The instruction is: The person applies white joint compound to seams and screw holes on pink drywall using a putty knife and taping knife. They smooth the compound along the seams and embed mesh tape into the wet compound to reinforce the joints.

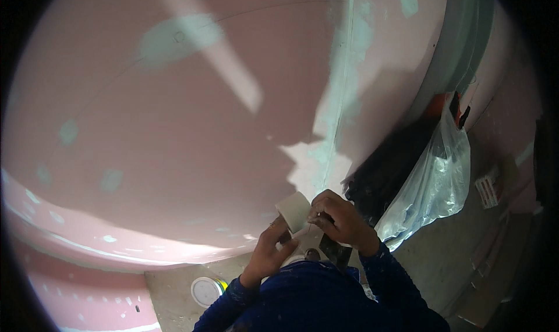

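Observation:
My left hand [269, 251] is wrapped round a roll of off-white joint tape [295, 211], held up in front of my body. Close against the roll's right side, my right hand [343, 220] is closed, with thumb and finger pinched near the tape's edge. A dark flat-bladed tool [335, 253], which looks like a putty knife, sticks out below the right palm; its handle is hidden by the hand. Whether the pinch has the tape's loose end cannot be made out.
Pink drywall [192, 128] with patched pale spots rises ahead, with a whitish compound-covered inner corner [340, 99]. Clear plastic sheeting [431, 186] hangs at right beside a dark bundle [384, 169]. A lidded white bucket [207, 291] stands on the floor at lower left.

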Tool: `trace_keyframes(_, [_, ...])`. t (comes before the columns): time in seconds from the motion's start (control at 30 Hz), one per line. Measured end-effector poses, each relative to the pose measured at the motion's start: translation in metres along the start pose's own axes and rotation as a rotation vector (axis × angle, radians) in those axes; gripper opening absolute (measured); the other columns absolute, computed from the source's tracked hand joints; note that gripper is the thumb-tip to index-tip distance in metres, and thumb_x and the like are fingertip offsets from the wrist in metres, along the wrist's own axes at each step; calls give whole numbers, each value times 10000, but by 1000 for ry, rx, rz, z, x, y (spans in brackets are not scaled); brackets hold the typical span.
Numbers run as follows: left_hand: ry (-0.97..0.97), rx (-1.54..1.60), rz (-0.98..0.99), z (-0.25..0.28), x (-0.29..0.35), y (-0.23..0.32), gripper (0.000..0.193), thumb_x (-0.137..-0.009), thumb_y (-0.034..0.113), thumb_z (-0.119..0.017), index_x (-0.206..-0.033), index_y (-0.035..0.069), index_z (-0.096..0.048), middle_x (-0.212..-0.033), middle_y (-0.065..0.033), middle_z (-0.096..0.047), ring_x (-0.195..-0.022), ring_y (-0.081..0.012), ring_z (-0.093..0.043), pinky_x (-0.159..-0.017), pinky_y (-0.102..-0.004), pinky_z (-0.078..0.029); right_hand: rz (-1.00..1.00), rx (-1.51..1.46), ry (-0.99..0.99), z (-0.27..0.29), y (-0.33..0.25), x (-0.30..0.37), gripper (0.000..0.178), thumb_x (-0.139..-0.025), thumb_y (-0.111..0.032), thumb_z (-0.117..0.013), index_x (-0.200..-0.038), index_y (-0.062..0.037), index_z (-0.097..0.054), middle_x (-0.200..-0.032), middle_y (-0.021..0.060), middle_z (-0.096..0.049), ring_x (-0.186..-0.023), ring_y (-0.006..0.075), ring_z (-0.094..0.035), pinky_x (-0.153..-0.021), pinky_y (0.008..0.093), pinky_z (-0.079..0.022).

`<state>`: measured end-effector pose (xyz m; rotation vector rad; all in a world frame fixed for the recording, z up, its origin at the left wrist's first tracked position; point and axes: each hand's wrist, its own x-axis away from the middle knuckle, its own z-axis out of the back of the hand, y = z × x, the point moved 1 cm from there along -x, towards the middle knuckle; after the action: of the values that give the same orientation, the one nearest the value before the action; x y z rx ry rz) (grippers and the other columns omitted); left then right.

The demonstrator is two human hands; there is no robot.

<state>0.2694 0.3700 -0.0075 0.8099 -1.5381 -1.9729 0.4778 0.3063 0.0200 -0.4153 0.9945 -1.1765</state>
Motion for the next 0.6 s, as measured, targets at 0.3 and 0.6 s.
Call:
trace_keyframes(0.3, [56, -379, 71, -5, -8, 10, 361, -888, 205, -742, -1170, -3, -658, -805, -206, -695, -687, -320, -697, -653, -382, -544, 51, 97, 102, -4, -9, -2, 134, -915, -94, -696, -996, -31, -609, -988, 134, -614, -837, 264, -633, -739, 360, -523])
trace_keyframes(0.6, [137, -230, -13, 16, -8, 13, 407, -929, 266, -717, -1216, -15, -648, -747, -183, -678, -616, -288, -652, -609, -346, -503, -187, -97, -2, 17, -36, -8, 249, -932, -184, -684, -1089, -10, -600, -980, 155, -644, -862, 246, -636, -765, 353, -497])
